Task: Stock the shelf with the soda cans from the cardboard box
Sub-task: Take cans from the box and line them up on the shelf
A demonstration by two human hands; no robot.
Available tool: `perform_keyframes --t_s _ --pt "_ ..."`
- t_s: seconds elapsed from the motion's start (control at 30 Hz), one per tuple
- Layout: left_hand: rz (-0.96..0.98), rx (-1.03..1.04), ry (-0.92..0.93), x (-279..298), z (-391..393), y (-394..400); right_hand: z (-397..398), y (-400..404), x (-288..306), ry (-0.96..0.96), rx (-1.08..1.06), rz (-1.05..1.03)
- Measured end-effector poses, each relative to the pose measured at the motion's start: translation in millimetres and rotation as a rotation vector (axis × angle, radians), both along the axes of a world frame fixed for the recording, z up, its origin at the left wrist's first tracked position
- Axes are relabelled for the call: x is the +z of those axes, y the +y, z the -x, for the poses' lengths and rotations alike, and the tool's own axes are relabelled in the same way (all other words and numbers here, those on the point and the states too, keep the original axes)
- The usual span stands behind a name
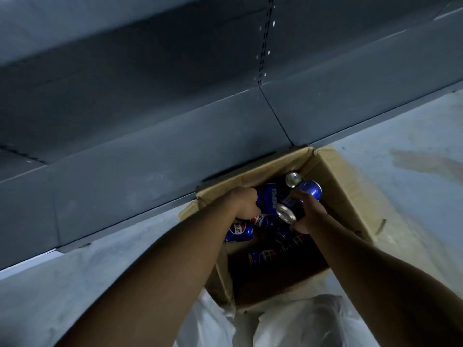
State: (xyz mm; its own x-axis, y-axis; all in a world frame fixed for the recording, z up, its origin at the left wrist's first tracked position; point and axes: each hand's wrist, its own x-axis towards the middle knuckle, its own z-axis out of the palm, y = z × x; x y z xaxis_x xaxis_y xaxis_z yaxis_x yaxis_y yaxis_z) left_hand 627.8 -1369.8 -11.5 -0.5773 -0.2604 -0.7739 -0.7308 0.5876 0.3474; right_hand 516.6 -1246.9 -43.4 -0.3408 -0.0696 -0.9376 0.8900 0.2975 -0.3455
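Note:
An open cardboard box (335,176) stands on the floor against the base of a grey shelf unit (150,151). Several blue Pepsi cans lie inside it. My left hand (244,202) reaches into the box and grips a blue can (269,200) lying on its side. My right hand (308,214) holds another blue can (292,207) tilted, its silver end facing me. A further can (309,190) sits just behind it, and one can (239,232) lies under my left wrist. More cans (265,256) rest in the box's dark bottom.
The grey shelves (125,71) above the box hold nothing in view. A slotted upright (264,51) runs up the back panel. Pale grey floor (413,196) spreads to the right and left of the box. White clothing (288,326) shows at the bottom edge.

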Motion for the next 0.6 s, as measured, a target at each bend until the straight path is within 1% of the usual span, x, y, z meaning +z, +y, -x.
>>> perform_keyframes --t_s 0.17,0.3,0.4,0.53,0.6 --pt "-0.004 -0.007 0.019 82.8 -18.9 -0.1 -17.1 6.6 85.9 -0.034 0.015 0.116" --pt "0.010 -0.036 0.035 146.9 -30.2 -5.8 -20.4 15.5 160.2 0.025 0.107 0.173" --pt "0.032 -0.015 0.028 204.0 -32.8 -11.0 -17.7 20.7 214.2 0.016 0.099 0.234" --pt "0.042 0.010 0.073 277.8 -36.8 -12.5 -10.6 20.9 284.2 0.054 0.184 0.457" --pt "0.050 0.017 0.102 309.3 -38.4 -13.0 -7.1 21.4 316.8 0.033 0.280 0.568"
